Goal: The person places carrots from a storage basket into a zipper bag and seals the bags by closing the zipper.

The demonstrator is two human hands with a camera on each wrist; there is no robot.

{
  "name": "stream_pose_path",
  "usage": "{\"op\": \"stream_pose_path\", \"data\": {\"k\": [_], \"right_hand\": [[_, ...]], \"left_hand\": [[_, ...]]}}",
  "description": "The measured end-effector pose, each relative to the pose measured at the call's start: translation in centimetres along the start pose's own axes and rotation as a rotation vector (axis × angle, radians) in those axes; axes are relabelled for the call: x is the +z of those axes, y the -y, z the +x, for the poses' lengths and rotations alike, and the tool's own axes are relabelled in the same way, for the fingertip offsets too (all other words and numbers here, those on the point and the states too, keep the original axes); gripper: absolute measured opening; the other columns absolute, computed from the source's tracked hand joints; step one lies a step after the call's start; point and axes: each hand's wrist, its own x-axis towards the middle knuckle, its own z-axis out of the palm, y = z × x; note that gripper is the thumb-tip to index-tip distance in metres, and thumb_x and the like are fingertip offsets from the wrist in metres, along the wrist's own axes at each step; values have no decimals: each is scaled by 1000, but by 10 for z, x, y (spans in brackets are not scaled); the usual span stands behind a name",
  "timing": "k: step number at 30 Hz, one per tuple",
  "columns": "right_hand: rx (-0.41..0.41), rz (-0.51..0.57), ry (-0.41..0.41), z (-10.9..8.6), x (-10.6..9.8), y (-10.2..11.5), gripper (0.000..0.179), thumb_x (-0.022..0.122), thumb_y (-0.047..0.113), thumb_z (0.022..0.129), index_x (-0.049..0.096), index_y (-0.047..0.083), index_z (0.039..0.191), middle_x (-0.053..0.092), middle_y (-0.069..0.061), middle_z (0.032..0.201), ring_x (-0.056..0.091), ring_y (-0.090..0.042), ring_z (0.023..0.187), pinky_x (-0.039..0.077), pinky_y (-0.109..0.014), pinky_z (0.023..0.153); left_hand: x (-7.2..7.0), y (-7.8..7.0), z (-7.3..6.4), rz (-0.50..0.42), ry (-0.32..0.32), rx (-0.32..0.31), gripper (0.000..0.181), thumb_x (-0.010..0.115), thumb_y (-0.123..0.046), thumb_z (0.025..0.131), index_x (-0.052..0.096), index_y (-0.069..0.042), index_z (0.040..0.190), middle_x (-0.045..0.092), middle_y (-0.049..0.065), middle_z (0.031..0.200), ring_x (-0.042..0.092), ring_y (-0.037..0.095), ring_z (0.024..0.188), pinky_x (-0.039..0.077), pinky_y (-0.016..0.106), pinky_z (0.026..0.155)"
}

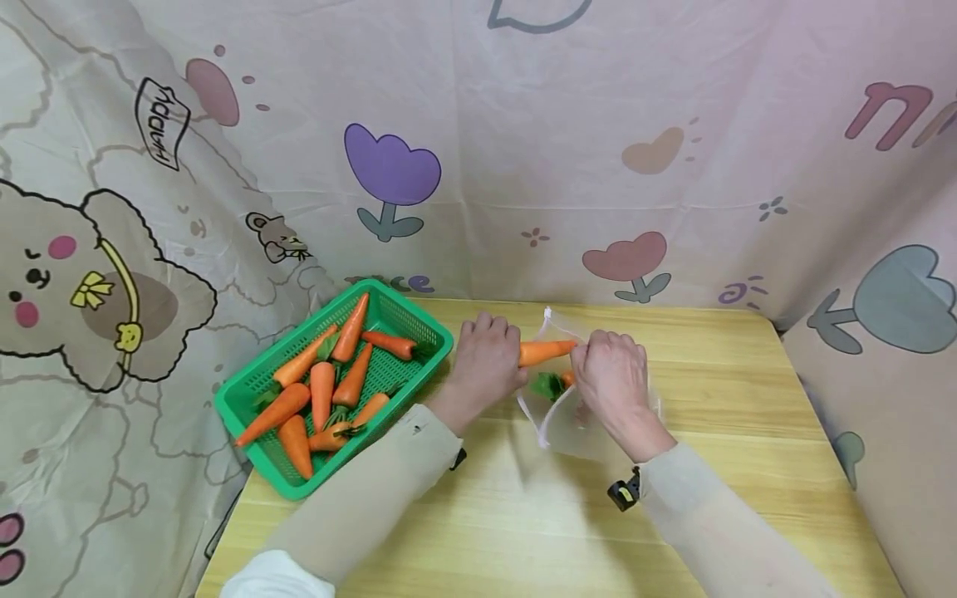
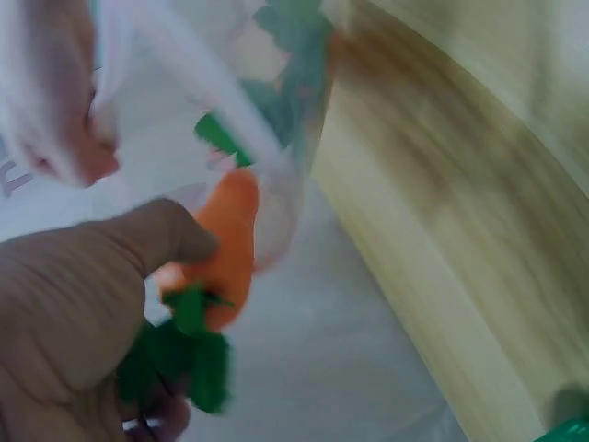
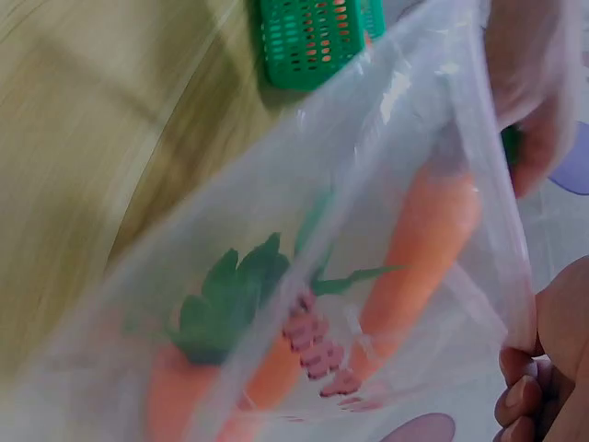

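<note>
My left hand [image 1: 488,355] grips an orange carrot [image 1: 546,352] near its leafy end; the green leaves [image 2: 198,354] stick out below the thumb in the left wrist view. The carrot's narrow end points right, at the mouth of a clear plastic bag [image 1: 579,436]. With thumb and fingers, my right hand [image 1: 615,378] pinches the bag's edge and keeps the mouth spread. Seen through the film in the right wrist view, other carrots [image 3: 179,391] with green tops lie inside the bag, behind reddish print. The held carrot [image 3: 419,249] shows through the film too.
A green perforated basket [image 1: 299,490] with several carrots [image 1: 321,390] stands on the left of the wooden table [image 1: 486,531]. Behind and at both sides hangs a printed cloth [image 1: 516,149]. Black wrist cameras [image 1: 624,492] sit on both wrists.
</note>
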Motion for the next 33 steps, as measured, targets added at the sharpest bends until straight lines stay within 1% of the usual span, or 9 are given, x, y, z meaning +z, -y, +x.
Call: {"op": "stream_pose_path", "data": {"k": [4, 6, 8, 10, 12, 15, 18, 25, 33], "right_hand": [[-7, 26, -7, 0, -2, 4, 28, 51, 13, 91, 48, 9, 63, 53, -11, 63, 55, -39, 68, 43, -49, 65], [-11, 38, -9, 0, -3, 6, 27, 50, 13, 90, 48, 10, 63, 53, -11, 63, 55, -39, 67, 43, -50, 66], [-18, 38, -3, 0, -4, 8, 27, 51, 13, 89, 48, 10, 63, 52, -10, 62, 54, -38, 66, 43, -49, 66], [-24, 37, 11, 0, -5, 10, 27, 52, 13, 90, 48, 10, 63, 51, -9, 62, 52, -36, 65, 42, -48, 65], [-29, 37, 33, -1, -6, 12, 28, 52, 13, 91, 49, 10, 63, 50, -8, 61, 51, -35, 65, 40, -45, 65], [-31, 40, 64, -2, -7, 13, 28, 52, 14, 93, 50, 10, 65, 49, -7, 62, 50, -33, 65, 38, -43, 64], [-32, 45, 77, -2, -7, 14, 28, 52, 14, 93, 50, 11, 65, 49, -7, 61, 50, -32, 64, 39, -42, 64], [-37, 56, 43, 1, -9, 12, 30, 52, 12, 92, 49, 10, 63, 50, -8, 60, 50, -33, 61, 44, -49, 66], [-27, 44, 32, 1, -8, 7, 29, 53, 13, 91, 50, 10, 63, 52, -9, 61, 51, -34, 62, 44, -49, 66]], "left_hand": [[4, -7, 4, 68, 77, -43, 56, 78, -61, 87, 68, -10, 105, 63, 5, 100, 51, 26, 98, 48, 42, 86], [3, -11, 4, 106, 114, -29, 54, 79, -59, 86, 68, -10, 107, 64, 5, 102, 52, 26, 100, 49, 43, 88], [2, -15, 3, 124, 126, 13, 53, 80, -57, 86, 68, -10, 108, 64, 4, 103, 53, 26, 102, 50, 43, 89], [0, -19, 2, 131, 105, 70, 52, 79, -57, 87, 68, -11, 109, 64, 4, 102, 54, 25, 100, 51, 42, 87], [0, -23, 2, 136, 57, 112, 51, 77, -58, 89, 68, -12, 109, 64, 2, 100, 54, 24, 97, 51, 39, 84], [3, -27, 3, 154, -14, 127, 52, 74, -63, 90, 69, -13, 105, 63, 1, 96, 54, 23, 92, 49, 36, 79], [8, -29, 5, 156, -57, 123, 52, 75, -64, 89, 70, -14, 103, 64, 0, 95, 54, 22, 92, 48, 35, 77], [18, -27, 6, 96, -47, 158, 44, 73, -60, 94, 72, -18, 108, 66, -1, 102, 52, 22, 96, 47, 36, 81], [19, -23, 3, 64, -63, 173, 35, 72, -52, 97, 74, -20, 111, 67, -2, 104, 52, 22, 98, 47, 36, 84]]}}
